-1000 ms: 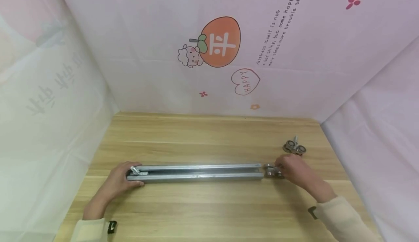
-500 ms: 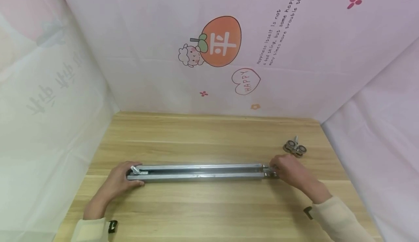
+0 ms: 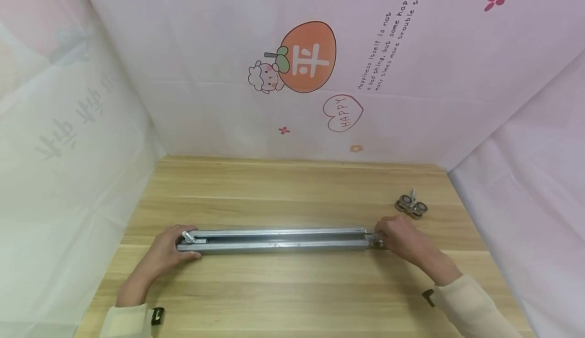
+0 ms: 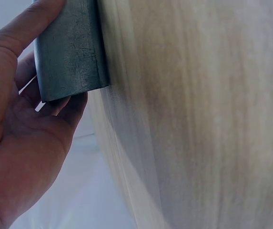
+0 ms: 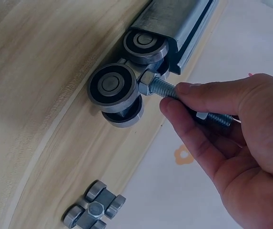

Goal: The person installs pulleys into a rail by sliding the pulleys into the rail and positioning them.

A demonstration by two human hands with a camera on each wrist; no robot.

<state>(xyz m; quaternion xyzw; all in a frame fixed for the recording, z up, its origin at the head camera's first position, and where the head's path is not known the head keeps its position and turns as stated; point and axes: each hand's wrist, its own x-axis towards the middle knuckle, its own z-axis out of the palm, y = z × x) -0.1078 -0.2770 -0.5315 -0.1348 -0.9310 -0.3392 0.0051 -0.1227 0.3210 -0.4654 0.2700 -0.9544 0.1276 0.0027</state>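
A silvery metal rail [image 3: 279, 245] with a lengthwise slot lies across the wooden table. My left hand [image 3: 164, 249] grips its left end, thumb on the near side and fingers on the far side. At that end a bolt [image 3: 188, 237] sticks up from the slot. By the rail's right end, my right hand [image 3: 407, 239] pinches the threaded bolt [image 5: 164, 88] of a roller trolley [image 5: 111, 86]. In the right wrist view the trolley's leading wheels sit at the rail's open end, seemingly partly inside; its rear wheels are outside.
A second roller trolley [image 3: 412, 206] lies on the table [image 3: 274, 292] behind my right hand, its bolt pointing away. Printed white cloth [image 3: 219, 114] hangs along the table's back edge, and more pale cloth stands at both sides.
My right hand has moved left with the roller trolley, closing the gap to the rail and bringing its leading wheels to the opening. The left hand and the rail have stayed put.
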